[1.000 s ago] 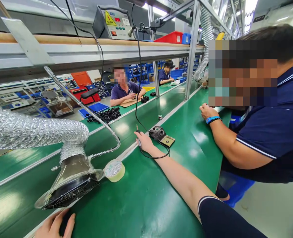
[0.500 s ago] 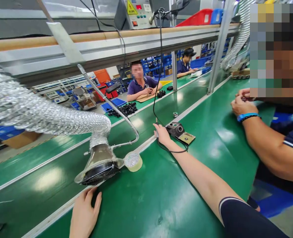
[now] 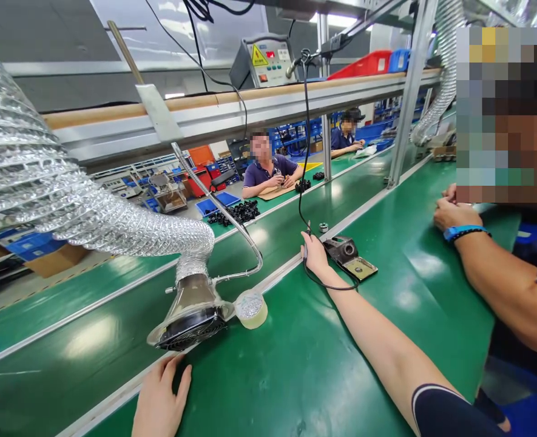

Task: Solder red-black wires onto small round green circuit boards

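My left hand (image 3: 161, 394) rests on the green table near the metal edge strip, fingers apart and nothing in it, just below the black fan hood (image 3: 190, 328). Farther out, my right hand (image 3: 315, 254) is closed around a thin soldering iron (image 3: 306, 247) with a black cable that loops over the wrist. Right beside that hand stands a black iron holder (image 3: 341, 247) with a yellowish sponge tray (image 3: 361, 267). A small round metal part (image 3: 323, 227) lies on the belt beyond the holder.
A silver duct (image 3: 127, 227) leads to the hood, with a tape roll (image 3: 251, 309) beside it. A control box (image 3: 268, 60) sits on the shelf (image 3: 272, 97). At right are a co-worker's hands (image 3: 457, 215); two people sit across, near black parts (image 3: 236, 212).
The view has tilted up and shifted, so the scene sits lower and further right. My right hand still grips the iron near the holder; my left hand remains below the hood.
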`<action>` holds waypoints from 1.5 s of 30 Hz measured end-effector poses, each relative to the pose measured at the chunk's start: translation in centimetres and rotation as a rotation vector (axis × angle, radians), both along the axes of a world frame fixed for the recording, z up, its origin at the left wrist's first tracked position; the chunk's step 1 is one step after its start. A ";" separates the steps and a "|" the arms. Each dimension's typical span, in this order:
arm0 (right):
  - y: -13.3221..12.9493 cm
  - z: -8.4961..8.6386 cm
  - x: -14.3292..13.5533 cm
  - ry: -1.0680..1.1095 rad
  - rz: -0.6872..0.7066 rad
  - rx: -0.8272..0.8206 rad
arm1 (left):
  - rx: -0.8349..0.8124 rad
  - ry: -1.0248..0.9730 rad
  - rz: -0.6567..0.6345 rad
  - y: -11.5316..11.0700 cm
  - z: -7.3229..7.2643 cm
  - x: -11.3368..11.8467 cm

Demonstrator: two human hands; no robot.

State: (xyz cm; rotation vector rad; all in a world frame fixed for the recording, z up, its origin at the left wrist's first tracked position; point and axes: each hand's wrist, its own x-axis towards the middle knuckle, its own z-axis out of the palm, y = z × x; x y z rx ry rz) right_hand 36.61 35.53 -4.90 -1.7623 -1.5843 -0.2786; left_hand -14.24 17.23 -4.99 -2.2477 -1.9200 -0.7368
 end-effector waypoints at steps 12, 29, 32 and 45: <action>3.4 0.4 2.0 -0.022 -0.008 -0.052 | -0.016 0.004 0.030 -0.2 0.7 0.7; 5.4 0.7 3.0 0.032 -0.079 -0.096 | 0.037 0.012 0.009 0.8 0.2 0.0; 4.1 0.8 1.9 -0.029 0.050 -0.034 | 0.078 -0.019 -0.021 0.5 0.6 0.8; -4.9 -2.4 -1.9 -0.119 0.494 0.159 | 0.014 -0.010 0.081 -2.8 1.9 3.6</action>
